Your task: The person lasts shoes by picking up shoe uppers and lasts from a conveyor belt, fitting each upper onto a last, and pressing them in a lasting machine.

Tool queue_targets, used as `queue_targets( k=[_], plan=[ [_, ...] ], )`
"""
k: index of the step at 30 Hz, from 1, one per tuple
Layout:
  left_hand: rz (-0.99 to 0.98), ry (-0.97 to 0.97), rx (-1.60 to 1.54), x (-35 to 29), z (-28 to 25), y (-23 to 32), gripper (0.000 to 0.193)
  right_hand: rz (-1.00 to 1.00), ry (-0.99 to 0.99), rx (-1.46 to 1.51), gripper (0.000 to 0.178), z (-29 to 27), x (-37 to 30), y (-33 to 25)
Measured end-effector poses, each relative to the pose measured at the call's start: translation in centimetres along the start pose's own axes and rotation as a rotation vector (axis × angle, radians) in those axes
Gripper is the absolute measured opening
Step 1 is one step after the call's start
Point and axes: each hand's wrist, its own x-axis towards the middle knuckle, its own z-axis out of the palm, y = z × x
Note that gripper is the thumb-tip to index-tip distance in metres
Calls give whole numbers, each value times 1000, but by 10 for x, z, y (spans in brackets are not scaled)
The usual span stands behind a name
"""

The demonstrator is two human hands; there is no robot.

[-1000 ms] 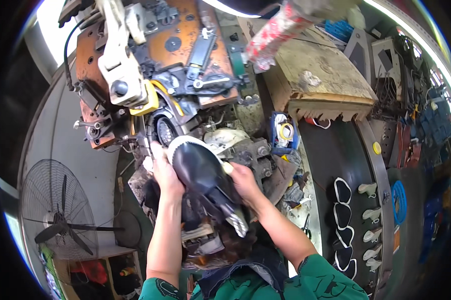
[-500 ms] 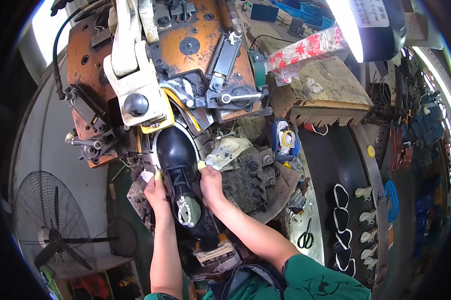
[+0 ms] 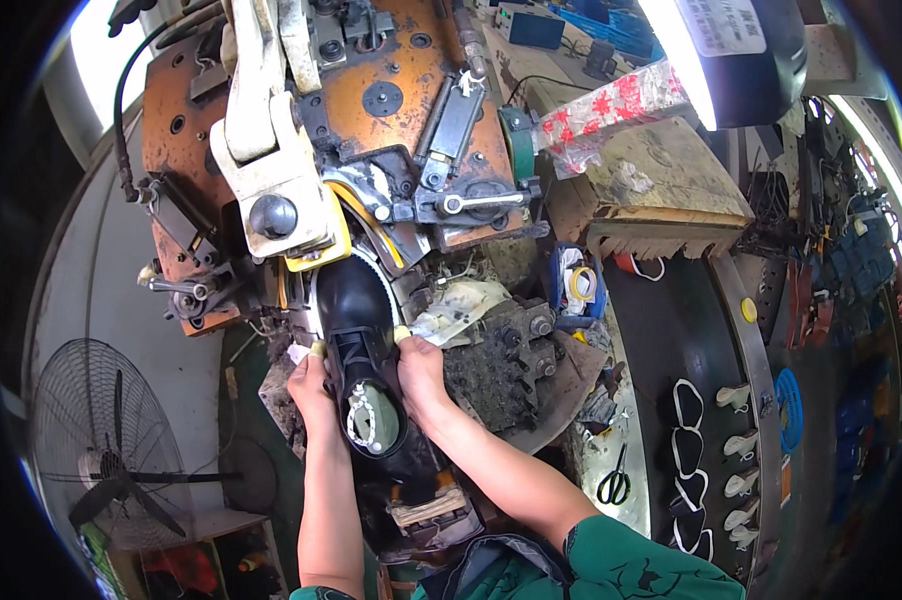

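Note:
A black shoe (image 3: pixel 355 305) stands with its toe under the white press head (image 3: pixel 279 220) of a large machine and its opening toward me. Through that opening a pale green insole or last top with a white stitched edge shows. My left hand (image 3: pixel 314 392) grips the shoe's left side, its thumb along the upper edge. On the opposite side my right hand (image 3: pixel 423 378) holds the shoe in the same way. Both thumbs wear pale yellowish covers. My fingers under the shoe are hidden. A white curved band (image 3: pixel 379 272) rims the toe.
The orange, stained machine body (image 3: pixel 371 90) fills the far side. At right, a conveyor (image 3: pixel 636 330) carries white-edged black pieces. Black scissors (image 3: pixel 614 486) lie on a pale ledge beside it. A caged fan (image 3: pixel 111 465) stands left. A lamp (image 3: pixel 736 60) hangs upper right.
The whole view has shifted slightly, mostly to the right. Both hands keep their hold on the shoe, which stays under the press head.

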Motion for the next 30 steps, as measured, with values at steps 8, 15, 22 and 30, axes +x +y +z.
queue_targets(
  k=[8, 15, 22, 30],
  plan=[
    [66, -19, 190, -10, -4, -16, 27, -49, -71, -77, 20, -20, 6, 6],
    [-211, -155, -186, 3, -33, -50, 36, -122, -39, -166, 19, -20, -5, 9],
    [-194, -189, -113, -7, -32, -53, 40, -103, -77, -40, 20, -36, -3, 7],
    [31, -445, 1016, -78, -295, -292, 40, 51, -158, -250, 21, -103, -19, -35]
  ],
)
